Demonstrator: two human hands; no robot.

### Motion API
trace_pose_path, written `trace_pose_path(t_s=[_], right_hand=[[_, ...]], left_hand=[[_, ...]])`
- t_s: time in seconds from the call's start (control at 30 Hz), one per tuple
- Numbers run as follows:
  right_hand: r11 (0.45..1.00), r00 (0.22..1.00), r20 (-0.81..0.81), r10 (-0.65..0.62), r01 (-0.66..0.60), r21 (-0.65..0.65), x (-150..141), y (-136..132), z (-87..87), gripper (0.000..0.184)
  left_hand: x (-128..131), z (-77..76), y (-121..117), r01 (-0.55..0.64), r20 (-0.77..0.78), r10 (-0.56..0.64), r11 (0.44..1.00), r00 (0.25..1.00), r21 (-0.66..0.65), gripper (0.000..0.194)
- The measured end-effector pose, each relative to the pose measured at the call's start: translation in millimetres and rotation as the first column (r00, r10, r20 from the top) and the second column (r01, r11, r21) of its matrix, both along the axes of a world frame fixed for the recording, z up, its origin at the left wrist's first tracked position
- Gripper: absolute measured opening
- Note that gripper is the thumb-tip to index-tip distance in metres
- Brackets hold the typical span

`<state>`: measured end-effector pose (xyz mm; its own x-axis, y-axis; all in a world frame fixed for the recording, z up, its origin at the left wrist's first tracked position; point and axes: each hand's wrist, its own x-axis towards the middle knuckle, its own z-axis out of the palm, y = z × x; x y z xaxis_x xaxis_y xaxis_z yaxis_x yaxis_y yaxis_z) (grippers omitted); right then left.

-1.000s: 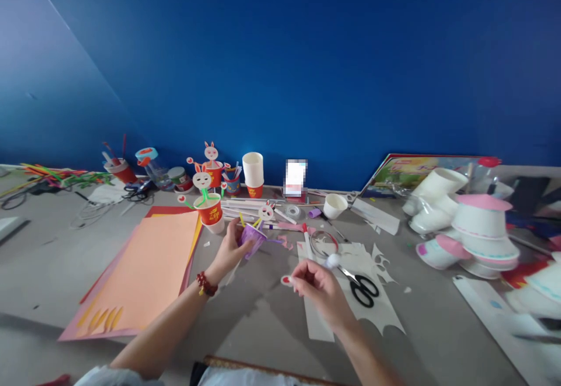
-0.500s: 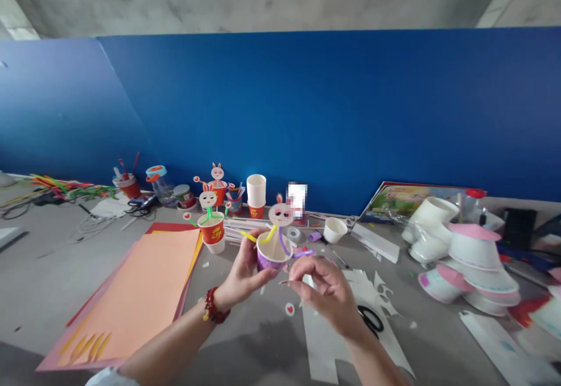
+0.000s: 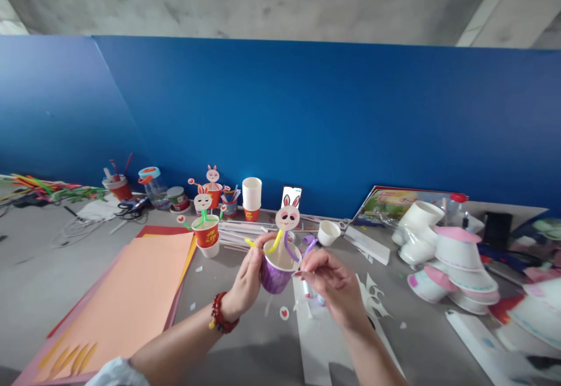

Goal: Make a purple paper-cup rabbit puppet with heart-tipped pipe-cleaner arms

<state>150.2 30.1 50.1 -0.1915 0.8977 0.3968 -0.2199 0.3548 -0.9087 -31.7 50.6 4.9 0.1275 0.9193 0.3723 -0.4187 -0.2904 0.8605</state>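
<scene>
My left hand (image 3: 246, 279) grips a purple paper cup (image 3: 275, 277) from its left side. A paper rabbit head (image 3: 287, 217) stands above the cup on a yellow and a purple pipe cleaner, whose ends stick out like arms. My right hand (image 3: 335, 284) is beside the cup near the purple arm (image 3: 311, 247), its thumb and finger pinching a small thin paper piece (image 3: 298, 273) with red on it, seen nearly edge-on. Below the cup, a white paper disc with a red heart (image 3: 284, 313) lies on the table.
Orange paper sheets (image 3: 127, 281) lie at left. Behind them stand a red rabbit cup (image 3: 207, 235), stacked white cups (image 3: 252, 190) and a phone (image 3: 293, 192). Cut white paper (image 3: 315, 339) lies under my right hand. White paper-cup crafts (image 3: 458, 249) stand at right.
The cup has moved slightly down and is turned so the rabbit's face points toward me. My right hand has brought the small piece closer to the cup's right side.
</scene>
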Motion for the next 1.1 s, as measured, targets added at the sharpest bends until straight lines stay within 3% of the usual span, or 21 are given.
trace_pose_path(t_s=[0.27, 0.5, 0.67, 0.93, 1.1], right_hand=[[0.998, 0.998, 0.047, -0.045, 0.042, 0.053, 0, -4, 11.0, 0.012], [0.994, 0.996, 0.077, -0.055, 0.047, 0.095, -3, -7, 16.5, 0.008], [0.992, 0.991, 0.110, -0.077, 0.065, 0.103, -5, -10, 20.6, 0.008], [0.988, 0.981, 0.162, -0.110, 0.091, 0.123, -1, -10, 19.0, 0.006], [0.977, 0.964, 0.223, -0.145, 0.103, 0.188, -1, -11, 22.5, 0.006]], left_hand=[[7, 16.7, 0, 0.006, 0.105, 0.002, 0.997, 0.994, -0.074, 0.053], [9, 36.1, -4, -0.033, 0.188, 0.067, 0.983, 0.980, -0.181, 0.040], [10, 37.5, -3, -0.103, 0.188, 0.142, 0.974, 0.972, -0.200, 0.031], [4, 39.9, -2, -0.016, 0.142, 0.052, 0.969, 0.988, -0.245, 0.020], [2, 40.8, -1, -0.043, 0.103, 0.071, 0.967, 0.992, -0.251, 0.020]])
